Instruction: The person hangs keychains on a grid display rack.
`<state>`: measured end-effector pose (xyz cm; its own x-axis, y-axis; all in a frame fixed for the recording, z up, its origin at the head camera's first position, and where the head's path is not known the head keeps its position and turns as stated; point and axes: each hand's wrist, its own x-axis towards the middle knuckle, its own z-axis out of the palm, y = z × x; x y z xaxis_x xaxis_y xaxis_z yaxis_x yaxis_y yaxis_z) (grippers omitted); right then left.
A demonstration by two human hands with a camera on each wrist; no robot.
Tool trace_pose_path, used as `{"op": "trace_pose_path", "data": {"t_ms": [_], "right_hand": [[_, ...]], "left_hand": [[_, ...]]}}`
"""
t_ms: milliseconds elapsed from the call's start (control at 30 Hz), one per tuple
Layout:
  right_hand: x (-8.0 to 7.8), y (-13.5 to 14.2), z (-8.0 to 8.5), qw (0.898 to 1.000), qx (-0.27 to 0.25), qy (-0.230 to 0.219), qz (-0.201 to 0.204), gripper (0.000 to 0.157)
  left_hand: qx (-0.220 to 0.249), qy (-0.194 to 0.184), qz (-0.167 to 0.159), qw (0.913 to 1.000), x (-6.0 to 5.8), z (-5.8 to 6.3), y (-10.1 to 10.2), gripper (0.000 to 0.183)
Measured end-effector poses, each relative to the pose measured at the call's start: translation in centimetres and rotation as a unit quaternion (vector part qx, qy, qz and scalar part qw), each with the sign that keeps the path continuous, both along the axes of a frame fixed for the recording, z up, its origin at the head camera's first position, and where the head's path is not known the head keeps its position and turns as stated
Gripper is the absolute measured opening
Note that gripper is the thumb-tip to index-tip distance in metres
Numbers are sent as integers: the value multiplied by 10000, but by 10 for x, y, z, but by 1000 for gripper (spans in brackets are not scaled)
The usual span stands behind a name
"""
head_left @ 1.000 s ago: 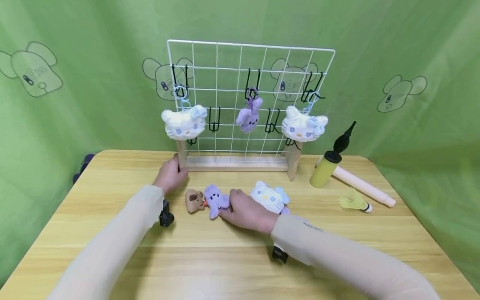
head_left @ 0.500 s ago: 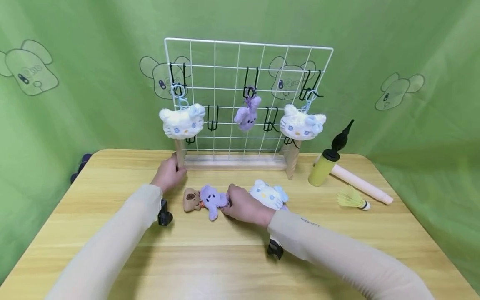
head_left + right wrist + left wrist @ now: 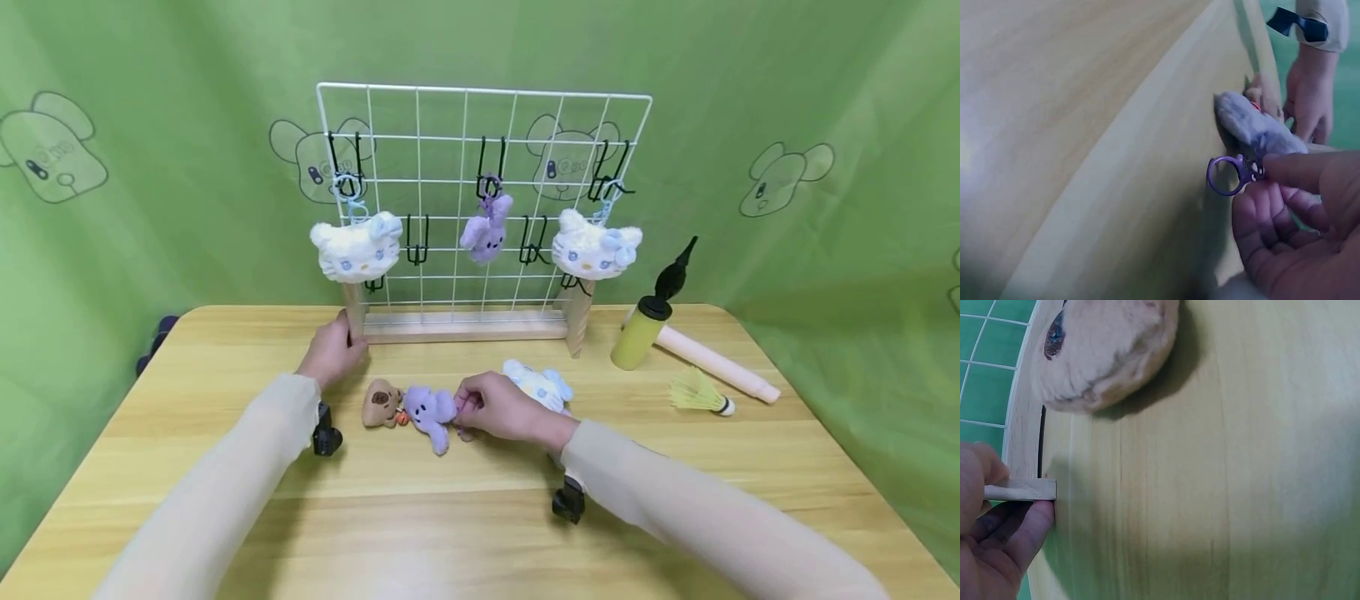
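My left hand (image 3: 332, 350) grips the left wooden foot (image 3: 1022, 489) of a white wire grid rack (image 3: 465, 327), thumb on one side and fingers on the other. On the table, my right hand (image 3: 502, 406) pinches the purple clasp (image 3: 1254, 169) of a purple plush keychain (image 3: 429, 410). The clasp's round key ring (image 3: 1225, 193) sticks out past the fingertips. A brown plush keychain (image 3: 381, 404) with a small red-orange bead lies just left of the purple one. Behind the right hand is a white cat plush (image 3: 536, 383), partly covered by it.
Two white cat plushes (image 3: 357, 250) and a purple plush (image 3: 486, 237) hang from black hooks (image 3: 417, 250) on the grid. To the right stand a yellow hand pump (image 3: 633, 337), a pale pink tube (image 3: 716, 364) and a yellow shuttlecock (image 3: 701, 393). A green curtain (image 3: 795, 258) backs the table.
My right hand has shifted slightly and turned, with its fingertips now at the purple keychain's clasp. The purple plush has tilted a little. The left hand stays on the rack's foot.
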<state>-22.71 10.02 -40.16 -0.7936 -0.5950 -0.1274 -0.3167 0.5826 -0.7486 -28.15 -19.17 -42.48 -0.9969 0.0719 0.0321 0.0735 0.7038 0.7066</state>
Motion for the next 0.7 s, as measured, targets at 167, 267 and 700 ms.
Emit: {"op": "trace_pose_path", "data": {"t_ms": [167, 267, 700], "right_hand": [[1, 8, 8, 9991, -342, 224, 62, 11], [0, 11, 13, 9978, -511, 410, 59, 14], [-14, 1, 21, 9757, -2176, -211, -155, 21]], "left_hand": [[20, 20, 2, 10000, 2, 0, -1, 50], [19, 25, 8, 10000, 1, -2, 0, 49], [-2, 93, 25, 10000, 2, -1, 2, 47]]}}
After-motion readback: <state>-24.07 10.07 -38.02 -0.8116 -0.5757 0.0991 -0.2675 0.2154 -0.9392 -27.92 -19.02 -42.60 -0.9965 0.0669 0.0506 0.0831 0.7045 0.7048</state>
